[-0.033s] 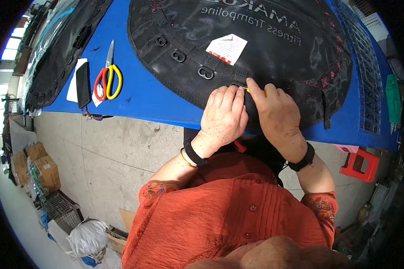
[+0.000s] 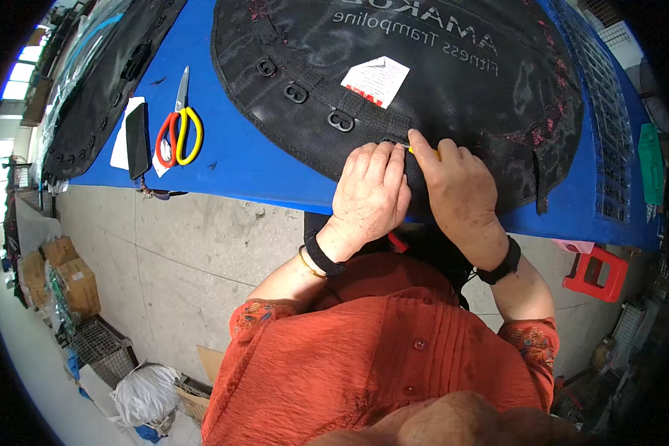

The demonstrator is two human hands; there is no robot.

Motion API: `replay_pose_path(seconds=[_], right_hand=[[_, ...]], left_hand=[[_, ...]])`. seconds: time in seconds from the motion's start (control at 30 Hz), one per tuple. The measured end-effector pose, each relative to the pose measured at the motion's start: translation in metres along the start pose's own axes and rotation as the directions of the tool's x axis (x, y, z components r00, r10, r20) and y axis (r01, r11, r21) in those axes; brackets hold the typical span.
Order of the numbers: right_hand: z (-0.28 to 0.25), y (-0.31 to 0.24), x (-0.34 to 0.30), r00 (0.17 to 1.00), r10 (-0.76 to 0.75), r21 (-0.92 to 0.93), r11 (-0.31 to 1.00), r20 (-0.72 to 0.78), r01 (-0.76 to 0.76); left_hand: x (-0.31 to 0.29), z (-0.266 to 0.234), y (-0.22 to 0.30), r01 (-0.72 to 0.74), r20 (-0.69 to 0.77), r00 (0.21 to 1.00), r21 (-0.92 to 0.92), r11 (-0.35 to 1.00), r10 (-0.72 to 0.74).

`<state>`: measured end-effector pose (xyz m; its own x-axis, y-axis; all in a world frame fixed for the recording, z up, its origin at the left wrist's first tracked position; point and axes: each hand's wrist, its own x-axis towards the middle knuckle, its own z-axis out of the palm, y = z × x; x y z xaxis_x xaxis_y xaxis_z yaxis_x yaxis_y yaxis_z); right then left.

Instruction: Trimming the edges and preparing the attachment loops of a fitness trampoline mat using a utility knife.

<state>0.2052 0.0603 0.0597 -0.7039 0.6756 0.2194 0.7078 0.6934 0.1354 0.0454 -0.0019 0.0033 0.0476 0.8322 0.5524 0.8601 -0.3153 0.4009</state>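
Note:
A round black mesh trampoline mat (image 2: 461, 93) lies on the blue table, its pale lettering reversed. Along its near left rim, black plastic buckles (image 2: 341, 121) sit on webbing. My left hand (image 2: 372, 189) grips the mat's near edge, fingers close together on top and thumb side against my right hand. In my right hand (image 2: 461, 186) is a small yellow-handled tool (image 2: 413, 150). Its index finger points forward along the tool, and its tip is at the webbing by a buckle. My fingers hide most of the tool, so its exact kind does not show. A white paper label (image 2: 376, 80) rests on the mat.
Scissors (image 2: 178, 134) with red and yellow handles lie left on the blue table (image 2: 234, 160), beside a dark flat case (image 2: 137, 141). Another black mat (image 2: 100, 97) is at the far left. A red stool (image 2: 597, 275) stands right; cartons (image 2: 78, 286) are on the left floor.

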Motion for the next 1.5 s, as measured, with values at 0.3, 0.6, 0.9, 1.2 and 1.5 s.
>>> replay_pose_path(seconds=[0.3, 0.6, 0.9, 1.2, 1.5], right_hand=[[-0.003, 0.000, -0.003, 0.999, 0.032, -0.014, 0.999, 0.014, -0.031], [-0.003, 0.003, -0.011, 0.998, 0.062, -0.023, 0.998, 0.030, -0.061], [-0.006, 0.005, -0.015, 0.995, 0.097, -0.002, 0.995, 0.028, -0.097], [-0.003, -0.001, -0.005, 0.997, 0.057, 0.066, 0.996, -0.044, -0.054], [0.002, 0.000, 0.000, 0.999, 0.030, 0.076, 0.997, -0.044, -0.026]], left_hand=[[0.000, 0.002, 0.000, 0.014, 0.012, 1.000, -0.008, 1.000, -0.014], [-0.001, 0.003, -0.001, 0.012, 0.004, 1.000, -0.014, 1.000, -0.012], [-0.002, 0.003, -0.001, 0.016, -0.003, 1.000, -0.008, 1.000, -0.016], [-0.002, 0.003, -0.001, -0.001, 0.007, 1.000, -0.004, 1.000, 0.001], [-0.002, 0.004, -0.001, 0.001, 0.010, 1.000, 0.000, 1.000, -0.001]])
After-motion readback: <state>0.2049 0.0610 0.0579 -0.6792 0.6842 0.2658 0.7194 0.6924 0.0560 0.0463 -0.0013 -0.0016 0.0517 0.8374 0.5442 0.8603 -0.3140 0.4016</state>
